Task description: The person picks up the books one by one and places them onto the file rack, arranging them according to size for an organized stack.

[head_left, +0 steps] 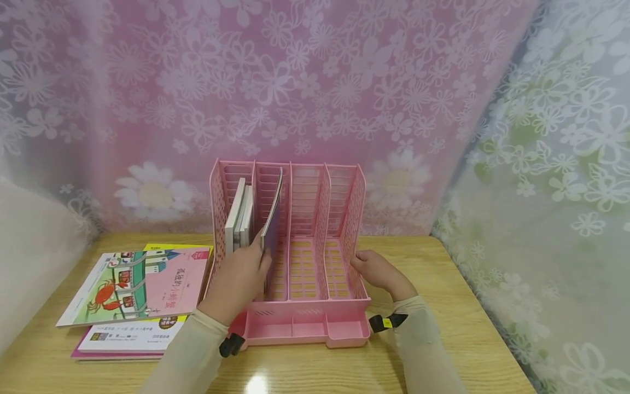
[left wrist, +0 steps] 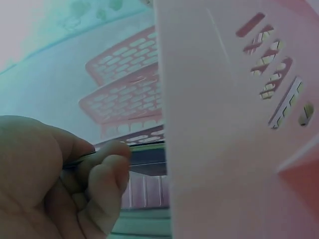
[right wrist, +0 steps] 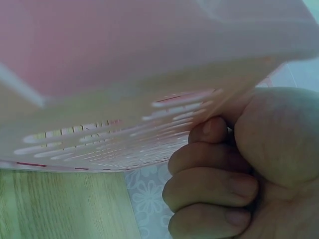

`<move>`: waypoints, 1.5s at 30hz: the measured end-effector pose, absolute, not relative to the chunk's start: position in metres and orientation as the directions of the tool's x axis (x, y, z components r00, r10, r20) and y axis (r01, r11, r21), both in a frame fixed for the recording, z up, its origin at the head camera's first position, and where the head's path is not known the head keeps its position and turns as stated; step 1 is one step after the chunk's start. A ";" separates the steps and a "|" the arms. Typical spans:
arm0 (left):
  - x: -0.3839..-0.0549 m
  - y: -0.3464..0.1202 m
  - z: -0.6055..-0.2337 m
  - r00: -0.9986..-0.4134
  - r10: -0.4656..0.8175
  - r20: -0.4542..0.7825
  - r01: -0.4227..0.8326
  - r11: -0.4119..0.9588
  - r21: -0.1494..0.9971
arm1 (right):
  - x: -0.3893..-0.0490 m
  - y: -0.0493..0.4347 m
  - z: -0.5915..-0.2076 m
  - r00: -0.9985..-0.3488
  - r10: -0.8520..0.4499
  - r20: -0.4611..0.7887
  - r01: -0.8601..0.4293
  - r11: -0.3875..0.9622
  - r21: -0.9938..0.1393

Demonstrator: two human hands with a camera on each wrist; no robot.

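A pink plastic desktop file rack [head_left: 307, 308] with upright dividers stands on the table. My left hand [head_left: 241, 279] pinches a thin dark-covered book [head_left: 272, 224] that stands slightly tilted in the second compartment from the left. In the left wrist view, the thumb and fingers of the left hand [left wrist: 75, 174] meet on the book's edge. Several white-edged books [head_left: 239, 213] stand upright in the leftmost compartment. At the rack's right side, my right hand [head_left: 381, 272] grips the side wall's front edge; the right wrist view shows its fingers [right wrist: 209, 186] curled beside the slotted wall.
Left of the rack lies a loose stack of books, topped by a pink picture book [head_left: 143, 284] with a red crab. Shallow front trays [head_left: 307, 328] run along the rack's base. Behind hangs a pink floral curtain [head_left: 315, 98]; the wooden table [head_left: 418, 251] ends at the right.
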State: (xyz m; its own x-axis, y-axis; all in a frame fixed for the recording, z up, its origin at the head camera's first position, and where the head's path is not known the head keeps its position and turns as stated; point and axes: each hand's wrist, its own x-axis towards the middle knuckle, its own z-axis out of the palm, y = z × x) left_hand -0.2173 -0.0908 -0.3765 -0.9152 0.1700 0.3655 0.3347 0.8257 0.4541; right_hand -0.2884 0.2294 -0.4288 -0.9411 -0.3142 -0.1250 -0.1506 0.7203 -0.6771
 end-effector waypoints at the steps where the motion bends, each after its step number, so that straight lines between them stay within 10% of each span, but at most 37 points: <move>1: -0.219 -0.090 -0.378 -0.917 0.177 0.358 0.333 0.834 0.440 | -0.288 0.229 -0.428 -0.940 -0.316 -0.128 -0.148 0.717 -0.681; 30: -0.191 -0.130 -0.364 -0.912 0.316 0.261 0.406 0.791 0.458 | -0.288 0.228 -0.429 -0.943 -0.304 -0.135 -0.138 0.727 -0.672; 45: -0.201 -0.223 -0.370 -0.952 0.169 -0.256 0.031 0.884 0.466 | -0.288 0.226 -0.429 -0.948 -0.300 -0.109 -0.159 0.740 -0.653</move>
State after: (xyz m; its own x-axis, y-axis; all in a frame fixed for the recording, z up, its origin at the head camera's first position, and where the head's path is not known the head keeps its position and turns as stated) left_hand -0.2012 -0.2234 -0.3705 -0.9519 0.1685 -0.2560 0.0311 0.8841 0.4663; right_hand -0.2876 0.2259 -0.4288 -0.9478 -0.2998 -0.1088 -0.1592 0.7403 -0.6531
